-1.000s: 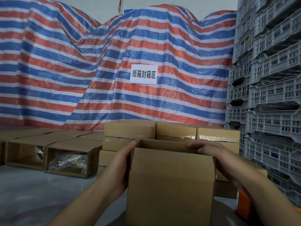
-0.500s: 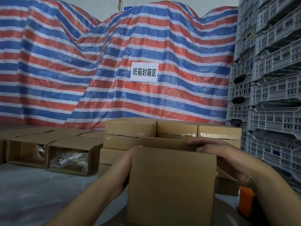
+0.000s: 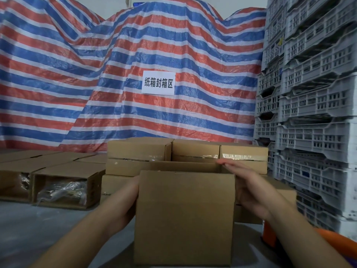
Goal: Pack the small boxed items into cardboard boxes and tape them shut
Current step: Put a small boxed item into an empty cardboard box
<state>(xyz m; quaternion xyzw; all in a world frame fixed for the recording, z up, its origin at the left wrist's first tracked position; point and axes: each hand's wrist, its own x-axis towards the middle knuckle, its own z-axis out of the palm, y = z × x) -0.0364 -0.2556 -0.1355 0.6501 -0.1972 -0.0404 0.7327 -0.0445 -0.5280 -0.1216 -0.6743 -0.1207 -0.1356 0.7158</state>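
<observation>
Both hands steady an open box (image 3: pixel 183 215) (contents hidden): left hand (image 3: pixel 126 204) presses its side, fingers unseen; right hand (image 3: pixel 249 188) flat, fingers straight. Next, fold flaps.

The light is dim, flat and bluish, casting only faint shadows on the grey floor (image 3: pixel 29 229). Glare glints off clear tape on the stacked brown cardboard cartons (image 3: pixel 243 156), and the right hand (image 3: pixel 249 188) is smeared by motion blur. Wide-angle distortion bows the stacked grey plastic crates (image 3: pixel 313 113) at the right edge.
</observation>
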